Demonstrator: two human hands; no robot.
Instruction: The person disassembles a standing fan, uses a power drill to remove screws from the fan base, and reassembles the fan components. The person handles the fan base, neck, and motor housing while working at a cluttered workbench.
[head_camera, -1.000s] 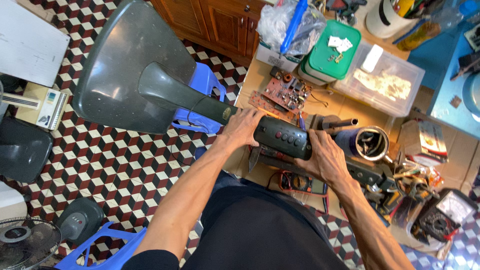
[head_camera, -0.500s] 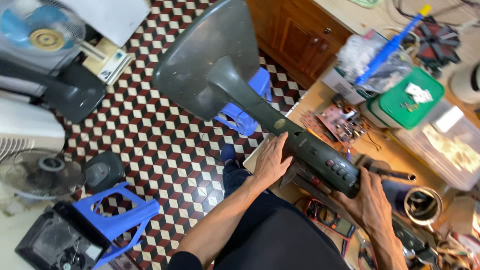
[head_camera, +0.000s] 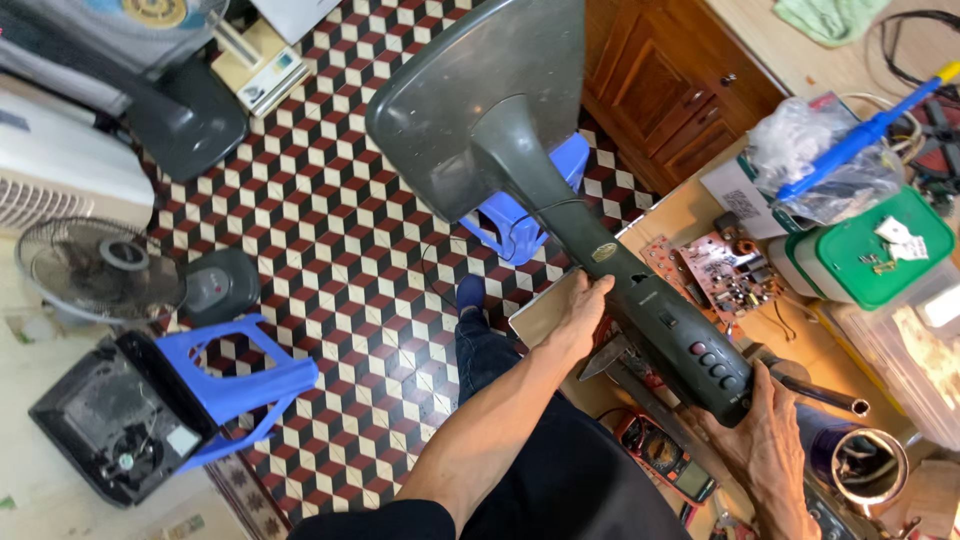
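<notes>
A dark grey fan stand, with a wide flat base and a tapered column, lies tilted across the workbench edge. Its column end carries a row of round buttons. My left hand grips the column's middle from the near side. My right hand holds the button end from below. The base hangs out over the floor, above a small blue stool.
The wooden bench holds circuit boards, a green-lidded box, a plastic bag, a multimeter and a metal cup. On the checkered floor stand a blue stool, a fan and other fan parts.
The view has swung left and the stand has turned, its base now pointing further up and away. My left hand slid along the column; my right hand stays under the button end.
</notes>
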